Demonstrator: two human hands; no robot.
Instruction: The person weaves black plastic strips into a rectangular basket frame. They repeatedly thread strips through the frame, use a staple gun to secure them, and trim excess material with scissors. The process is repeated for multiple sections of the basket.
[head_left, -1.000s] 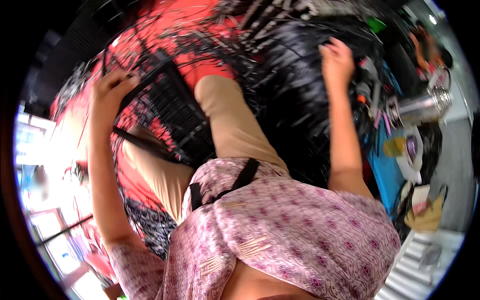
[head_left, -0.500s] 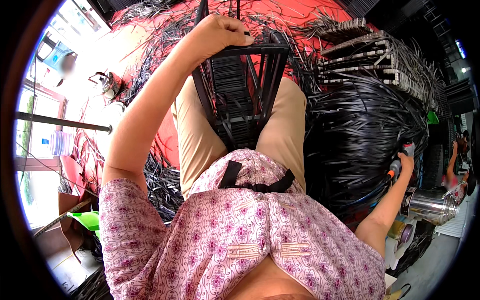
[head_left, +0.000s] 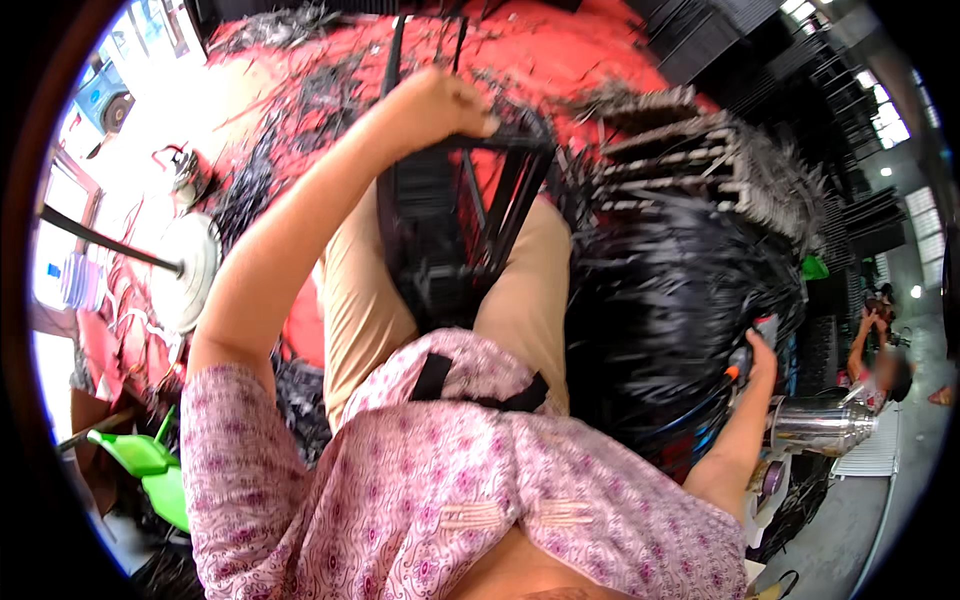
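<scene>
My left hand [head_left: 440, 100] is closed around the top bar of a black metal frame [head_left: 455, 215] that stands between my knees, above my beige trousers. My right hand [head_left: 757, 352] reaches out to the right at the edge of a big heap of black strips [head_left: 670, 300] and grips a small tool with an orange part [head_left: 737, 368]; what the tool is cannot be made out. My pink patterned shirt fills the lower middle of the view.
A red mat [head_left: 560, 50] covers the floor ahead, strewn with black scraps. Stacked bundles of black strips [head_left: 720, 160] lie at the upper right. A steel vessel [head_left: 820, 425] and another seated person [head_left: 880, 365] are at the right. A green object [head_left: 150, 470] sits lower left.
The view has swung to the left and tilted. My left hand stays on the frame's top bar, now nearer the middle; my right hand has dropped to the right edge beside the heap.
</scene>
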